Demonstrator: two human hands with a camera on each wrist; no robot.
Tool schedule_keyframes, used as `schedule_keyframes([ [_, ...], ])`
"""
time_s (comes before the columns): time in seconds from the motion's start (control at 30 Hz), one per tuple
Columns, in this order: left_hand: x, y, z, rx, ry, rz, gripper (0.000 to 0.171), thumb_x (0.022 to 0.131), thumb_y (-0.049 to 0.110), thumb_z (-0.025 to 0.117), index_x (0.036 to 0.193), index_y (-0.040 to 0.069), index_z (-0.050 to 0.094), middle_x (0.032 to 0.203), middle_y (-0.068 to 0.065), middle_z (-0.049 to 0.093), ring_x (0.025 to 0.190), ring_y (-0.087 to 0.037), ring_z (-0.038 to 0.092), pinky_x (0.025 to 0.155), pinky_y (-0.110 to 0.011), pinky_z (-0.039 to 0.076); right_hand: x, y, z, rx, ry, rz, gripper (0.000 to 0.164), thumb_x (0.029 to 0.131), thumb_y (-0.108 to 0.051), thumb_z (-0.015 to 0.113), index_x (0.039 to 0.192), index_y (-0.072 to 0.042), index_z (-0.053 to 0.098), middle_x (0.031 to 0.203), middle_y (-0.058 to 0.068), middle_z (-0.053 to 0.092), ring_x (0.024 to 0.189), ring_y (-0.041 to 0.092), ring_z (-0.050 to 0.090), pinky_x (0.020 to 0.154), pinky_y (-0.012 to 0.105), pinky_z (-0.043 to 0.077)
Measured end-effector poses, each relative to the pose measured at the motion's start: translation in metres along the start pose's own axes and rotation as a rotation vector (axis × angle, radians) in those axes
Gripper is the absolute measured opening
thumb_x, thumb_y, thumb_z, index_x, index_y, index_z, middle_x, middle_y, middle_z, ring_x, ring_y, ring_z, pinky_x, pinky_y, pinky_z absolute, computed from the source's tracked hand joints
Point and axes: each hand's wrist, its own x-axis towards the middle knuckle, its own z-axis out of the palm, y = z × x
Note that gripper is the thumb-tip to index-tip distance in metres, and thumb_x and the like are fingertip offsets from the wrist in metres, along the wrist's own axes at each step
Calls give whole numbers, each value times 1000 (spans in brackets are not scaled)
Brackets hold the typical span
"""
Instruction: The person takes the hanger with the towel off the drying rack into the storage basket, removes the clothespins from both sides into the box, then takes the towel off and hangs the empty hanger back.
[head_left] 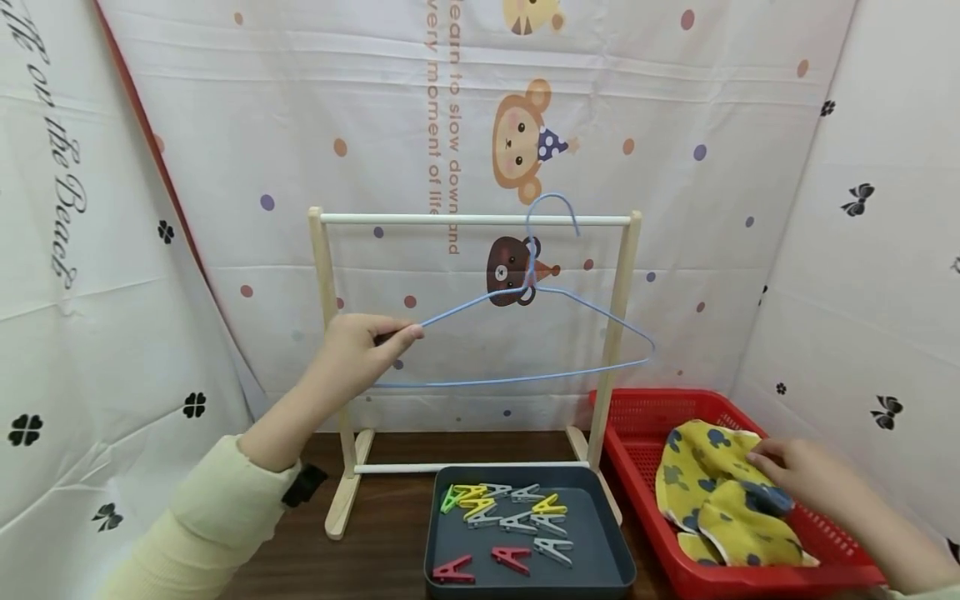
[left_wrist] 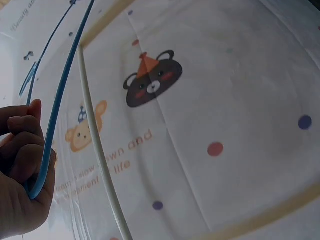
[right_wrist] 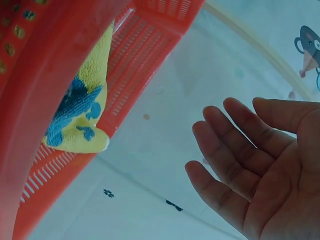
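Observation:
My left hand (head_left: 358, 357) pinches one shoulder of a blue wire clothes hanger (head_left: 459, 310), held up before a small wooden rack. The hanger's hook overlaps the rack's white top rail (head_left: 405, 219) in the head view. In the left wrist view, curled fingers (left_wrist: 31, 145) wrap the hanger's bent end. Over the red basket (head_left: 639, 500), my right hand (head_left: 806, 473) is at the edge of a yellow cloth (head_left: 697, 454) with blue prints, lying crumpled inside. The right wrist view shows this hand (right_wrist: 260, 172) with fingers loosely spread and nothing in them.
A dark grey tray (head_left: 603, 521) stands in front of the rack, holding several clothespins (head_left: 512, 558) in red, yellow, green and grey. The rack's feet (head_left: 347, 500) stand on a brown tabletop (head_left: 285, 542). Printed white cloth walls (head_left: 712, 208) surround the table on three sides.

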Motion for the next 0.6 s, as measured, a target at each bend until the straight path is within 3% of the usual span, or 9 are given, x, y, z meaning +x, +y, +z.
schedule_keyframes([
  [0.17, -7, -11, -19, 12, 20, -23, 24, 99, 16, 68, 109, -3, 78, 83, -14, 75, 64, -12, 47, 55, -21, 36, 1, -3, 3, -6, -3, -18, 21, 101, -12, 62, 98, 6, 73, 84, 4, 72, 69, 9, 53, 60, 25, 49],
  [0.27, -11, -19, -31, 23, 25, -50, 26, 100, 17, 66, 112, -4, 77, 75, -13, 69, 64, -10, 44, 56, -22, 35, 2, -6, 3, -3, 2, -15, 23, 101, -14, 63, 101, 7, 73, 87, 7, 74, 72, 12, 57, 62, 28, 52],
  [0.5, -24, -42, -61, 153, 88, -100, 29, 102, 23, 65, 114, -1, 77, 99, -20, 78, 67, -3, 48, 57, -22, 37, -4, -20, 4, 59, 36, -38, 22, 101, -20, 64, 105, -1, 74, 96, 10, 76, 82, 21, 67, 68, 38, 59],
  [0.6, -28, -53, -70, 199, 138, -99, 31, 101, 25, 66, 111, -2, 78, 89, -19, 78, 59, -2, 40, 53, -23, 33, -9, -30, 4, 100, 70, -46, 20, 101, -20, 64, 108, -5, 75, 103, 10, 76, 85, 16, 68, 68, 33, 60],
])
